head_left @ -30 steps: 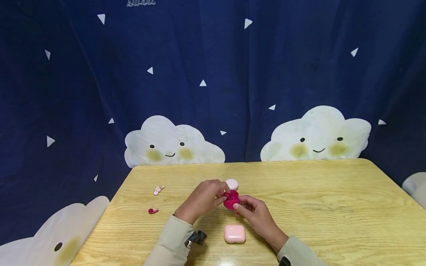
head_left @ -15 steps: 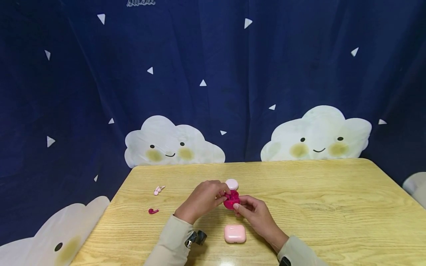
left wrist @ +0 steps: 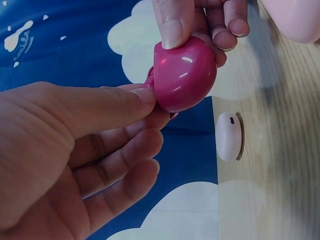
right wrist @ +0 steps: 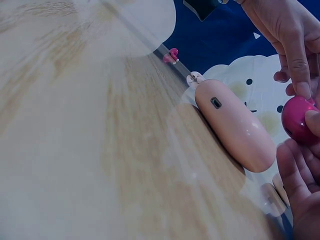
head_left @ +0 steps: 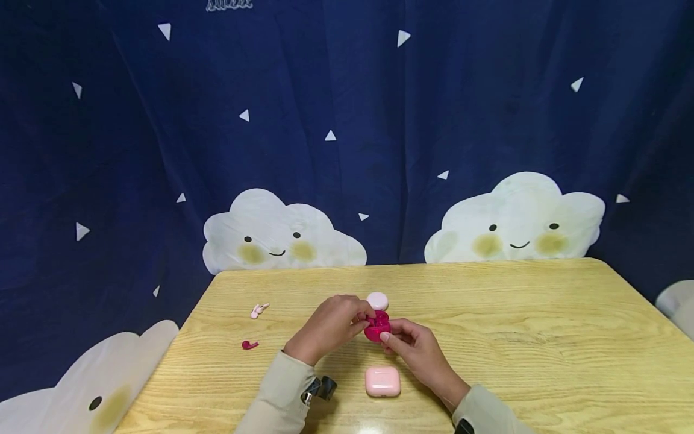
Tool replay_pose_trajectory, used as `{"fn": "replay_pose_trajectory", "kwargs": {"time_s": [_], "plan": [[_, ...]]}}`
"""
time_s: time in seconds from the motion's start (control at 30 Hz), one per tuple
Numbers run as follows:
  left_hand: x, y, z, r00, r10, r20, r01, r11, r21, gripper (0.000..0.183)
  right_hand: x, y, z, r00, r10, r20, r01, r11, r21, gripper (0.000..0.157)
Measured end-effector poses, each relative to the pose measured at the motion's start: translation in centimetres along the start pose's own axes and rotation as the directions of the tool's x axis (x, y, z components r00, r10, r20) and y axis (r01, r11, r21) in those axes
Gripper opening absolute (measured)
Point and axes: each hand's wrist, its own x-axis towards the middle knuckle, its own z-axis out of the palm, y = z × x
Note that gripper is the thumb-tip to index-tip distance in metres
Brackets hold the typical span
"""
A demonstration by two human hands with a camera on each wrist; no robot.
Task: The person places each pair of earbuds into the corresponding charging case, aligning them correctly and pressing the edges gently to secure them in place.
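A magenta earbud case point(head_left: 374, 335) with its lid up is held above the table by my right hand point(head_left: 420, 349), thumb on the front and fingers behind. In the left wrist view the rounded case body point(left wrist: 187, 75) shows the thumb pressed on it. My left hand point(head_left: 337, 325) pinches at the case's opening with thumb and index finger; a bit of magenta earbud shows at the fingertips, mostly hidden. Its other fingers are loosely bent in the left wrist view. Another magenta earbud point(head_left: 250, 345) lies on the table at the left.
A pink earbud case point(head_left: 382, 381), closed, lies in front of the hands. Behind them sits a round pale pink case point(head_left: 378, 299). Pale pink earbuds point(head_left: 259, 310) lie at the back left of the wooden table point(head_left: 515, 337). A dark blue curtain point(head_left: 347, 169) hangs behind.
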Motion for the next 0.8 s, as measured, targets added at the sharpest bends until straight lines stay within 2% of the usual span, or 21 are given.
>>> {"fn": "replay_pose_trajectory", "kwargs": {"time_s": [0.8], "plan": [[0.02,-0.15,0.16,0.999,0.035,-0.018,-0.035,0.999,0.002,0.010,0.15,0.35,-0.05,0.999,0.040,-0.022,-0.040,0.999,0.020,0.028]]}}
